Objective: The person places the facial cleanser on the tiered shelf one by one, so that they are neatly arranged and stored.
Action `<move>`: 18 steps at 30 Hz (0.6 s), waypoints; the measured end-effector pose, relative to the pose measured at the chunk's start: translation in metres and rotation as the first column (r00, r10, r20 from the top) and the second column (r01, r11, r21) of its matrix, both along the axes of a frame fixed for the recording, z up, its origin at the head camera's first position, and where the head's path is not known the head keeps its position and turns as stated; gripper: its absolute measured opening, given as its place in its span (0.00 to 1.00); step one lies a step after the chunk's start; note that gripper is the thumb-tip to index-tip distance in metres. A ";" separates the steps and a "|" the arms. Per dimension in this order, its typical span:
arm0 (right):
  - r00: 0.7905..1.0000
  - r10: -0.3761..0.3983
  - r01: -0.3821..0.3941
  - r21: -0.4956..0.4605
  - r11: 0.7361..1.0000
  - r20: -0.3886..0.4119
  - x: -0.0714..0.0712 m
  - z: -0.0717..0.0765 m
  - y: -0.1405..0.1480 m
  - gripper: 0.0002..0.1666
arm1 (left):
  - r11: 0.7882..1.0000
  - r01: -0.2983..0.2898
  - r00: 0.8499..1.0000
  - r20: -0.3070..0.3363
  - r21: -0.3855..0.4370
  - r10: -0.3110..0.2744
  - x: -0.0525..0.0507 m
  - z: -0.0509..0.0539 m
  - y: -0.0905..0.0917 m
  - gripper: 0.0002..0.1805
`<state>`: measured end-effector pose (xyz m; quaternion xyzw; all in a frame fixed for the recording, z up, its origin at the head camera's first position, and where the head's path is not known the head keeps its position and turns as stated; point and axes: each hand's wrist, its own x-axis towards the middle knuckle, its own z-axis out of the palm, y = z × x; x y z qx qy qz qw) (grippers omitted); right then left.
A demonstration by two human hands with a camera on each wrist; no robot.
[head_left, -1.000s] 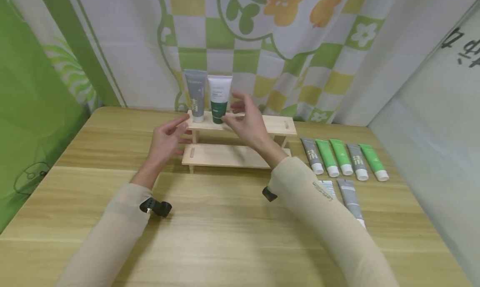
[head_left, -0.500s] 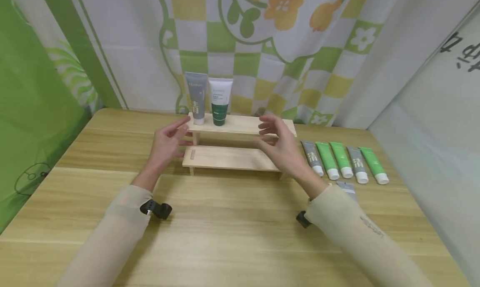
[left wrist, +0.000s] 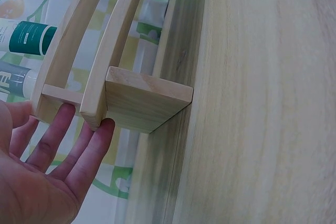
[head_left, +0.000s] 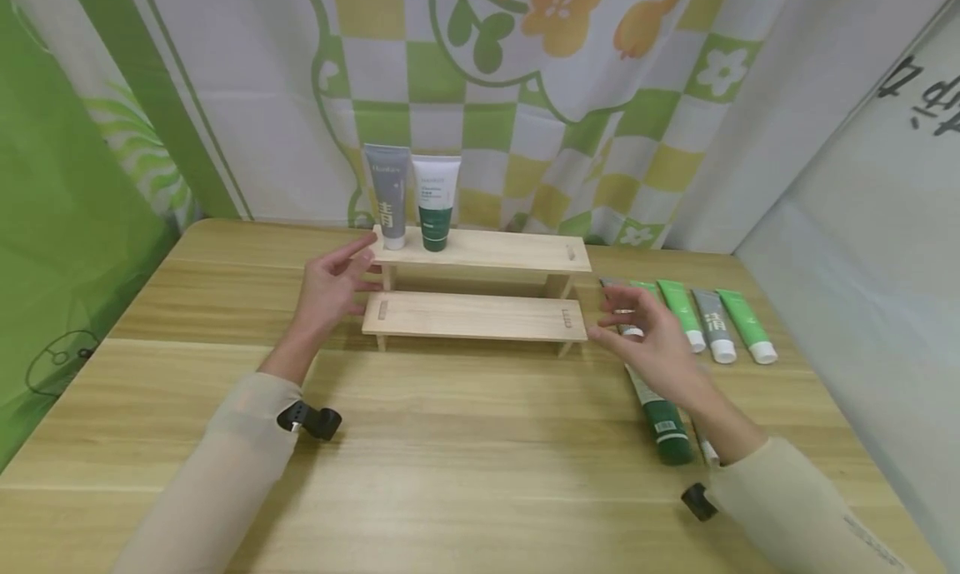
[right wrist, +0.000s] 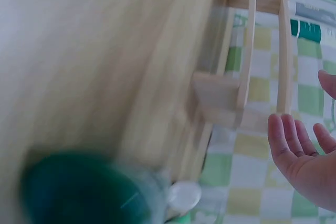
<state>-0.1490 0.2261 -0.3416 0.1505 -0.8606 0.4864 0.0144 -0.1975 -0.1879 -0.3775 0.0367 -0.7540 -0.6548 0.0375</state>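
A two-tier wooden stand (head_left: 480, 316) is on the table; on its upper tier, a grey tube (head_left: 387, 195) and a white-and-green tube (head_left: 437, 197) stand upright on their caps at the left. My left hand (head_left: 330, 287) is at the stand's left end; in the left wrist view its fingertips touch the wood, fingers extended. My right hand (head_left: 652, 345) hovers right of the stand with loosely bent fingers, holding nothing. It partly covers the lying tubes. Just below it lies another white-and-green tube (head_left: 666, 424), its blurred dark green end (right wrist: 84, 192) close in the right wrist view.
Right of the stand, several grey and green tubes lie in a row, among them a green tube (head_left: 678, 311) and a grey tube (head_left: 714, 324). A patterned curtain (head_left: 487, 99) hangs behind the wooden table (head_left: 465, 457). A cable (head_left: 60, 353) shows at the left.
My right hand has left the white-and-green tube on the upper tier and moved right and toward me, over the lying tubes. My left hand has stayed at the stand's left end.
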 end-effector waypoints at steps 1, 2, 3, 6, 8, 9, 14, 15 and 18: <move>1.000 -0.009 0.009 0.007 1.000 -0.003 0.003 -0.003 0.006 0.35 | 1.000 -0.001 1.000 0.001 0.001 0.001 0.000 0.000 0.000 0.25; 1.000 -0.016 0.016 0.008 1.000 -0.006 0.005 -0.005 0.012 0.34 | 1.000 -0.002 1.000 0.002 0.000 0.002 0.000 -0.001 0.000 0.25; 1.000 -0.024 0.024 0.006 1.000 -0.010 0.007 -0.008 0.017 0.33 | 1.000 -0.002 1.000 0.002 0.006 0.002 -0.001 -0.001 0.000 0.25; 0.999 -0.044 0.044 0.007 0.999 -0.020 0.014 -0.015 0.033 0.32 | 1.000 -0.005 1.000 0.000 0.012 0.005 -0.001 -0.002 0.000 0.24; 0.999 -0.047 0.047 0.003 0.999 -0.013 0.019 -0.019 0.044 0.31 | 1.000 -0.004 1.000 0.001 0.014 0.004 -0.001 -0.002 0.000 0.24; 0.999 -0.049 0.049 0.008 0.999 -0.008 0.021 -0.020 0.049 0.32 | 1.000 -0.003 1.000 0.003 0.017 0.003 -0.001 -0.002 0.000 0.24; 0.997 -0.064 0.062 0.034 0.997 0.047 0.031 -0.028 0.074 0.33 | 1.000 -0.004 1.000 0.010 0.016 0.004 -0.001 -0.002 0.000 0.24; 0.996 -0.065 0.063 0.042 0.997 0.055 0.033 -0.028 0.079 0.33 | 1.000 -0.005 1.000 0.010 0.019 0.004 -0.001 -0.002 0.000 0.24; 0.995 -0.067 0.063 0.062 0.996 0.075 0.036 -0.030 0.094 0.33 | 1.000 -0.007 1.000 0.007 0.025 0.007 -0.002 -0.002 0.000 0.24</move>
